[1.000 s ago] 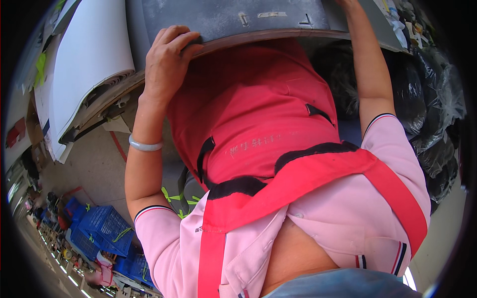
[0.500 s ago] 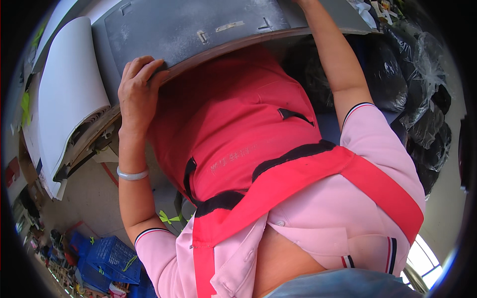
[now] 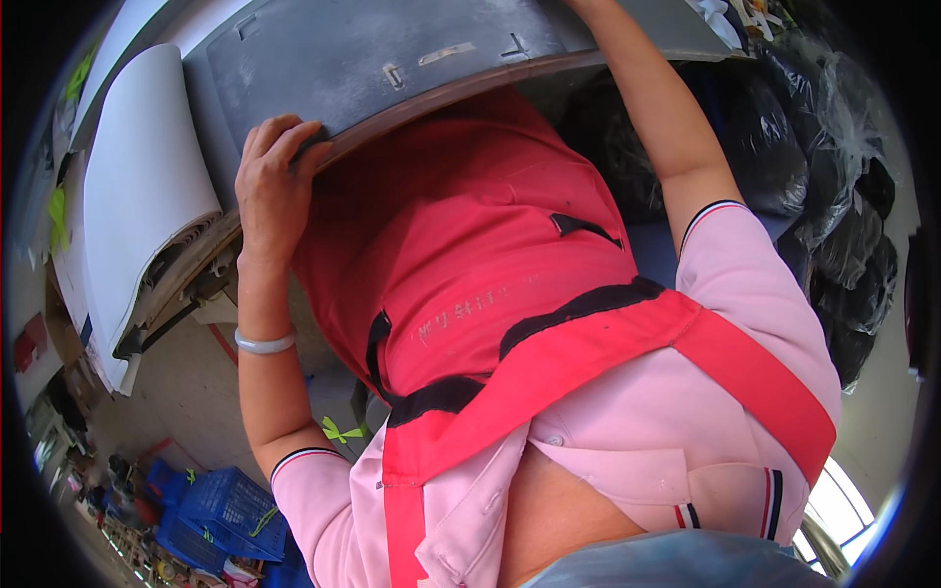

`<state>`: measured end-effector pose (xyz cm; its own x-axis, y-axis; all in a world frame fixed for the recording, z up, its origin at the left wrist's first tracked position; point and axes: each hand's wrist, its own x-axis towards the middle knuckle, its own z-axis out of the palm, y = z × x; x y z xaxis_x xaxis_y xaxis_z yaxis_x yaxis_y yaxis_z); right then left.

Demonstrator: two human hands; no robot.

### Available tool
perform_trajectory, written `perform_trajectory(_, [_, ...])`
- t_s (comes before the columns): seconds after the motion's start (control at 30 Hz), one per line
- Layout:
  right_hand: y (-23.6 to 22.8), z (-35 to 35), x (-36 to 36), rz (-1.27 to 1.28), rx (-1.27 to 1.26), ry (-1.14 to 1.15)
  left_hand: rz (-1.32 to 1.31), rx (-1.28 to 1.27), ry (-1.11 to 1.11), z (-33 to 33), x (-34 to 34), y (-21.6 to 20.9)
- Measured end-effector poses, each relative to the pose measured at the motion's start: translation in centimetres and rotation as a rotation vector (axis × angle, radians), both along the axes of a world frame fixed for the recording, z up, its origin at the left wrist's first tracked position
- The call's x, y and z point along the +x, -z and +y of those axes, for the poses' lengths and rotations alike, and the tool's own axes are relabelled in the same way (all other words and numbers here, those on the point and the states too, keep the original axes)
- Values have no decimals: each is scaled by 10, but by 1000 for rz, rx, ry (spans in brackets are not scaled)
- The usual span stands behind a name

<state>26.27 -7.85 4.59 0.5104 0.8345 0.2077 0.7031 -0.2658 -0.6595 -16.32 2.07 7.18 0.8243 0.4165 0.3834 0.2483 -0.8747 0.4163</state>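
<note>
A short line of pale, worn printed characters [image 3: 470, 314] runs across the red apron [image 3: 451, 230] near the centre of the frame, slanting slightly upward to the right, too faded to read.

place: workshop | grey-topped workbench [image 3: 323, 59] | rolled white sheeting [image 3: 147, 167] | blue plastic crates [image 3: 235, 498] | black plastic bags [image 3: 769, 152] | red work apron [image 3: 461, 216]

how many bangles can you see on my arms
1: a pale bangle around your left forearm. Your right hand is beyond the picture's top edge, so another there may be hidden.
</note>
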Motion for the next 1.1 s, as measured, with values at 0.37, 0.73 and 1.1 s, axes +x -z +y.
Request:
perform_trajectory(0.37, [0,-4,-4,-11,28,14,56,59,-2,1,15,-4])
perform_trajectory(0.73, [-9,-9,-12,-67,83,103,-117,187,-61,-11,155,42])
perform_trajectory(1.1, [-56,-94,-93,319,-160,-96,-46,122,-112,-21,150,27])
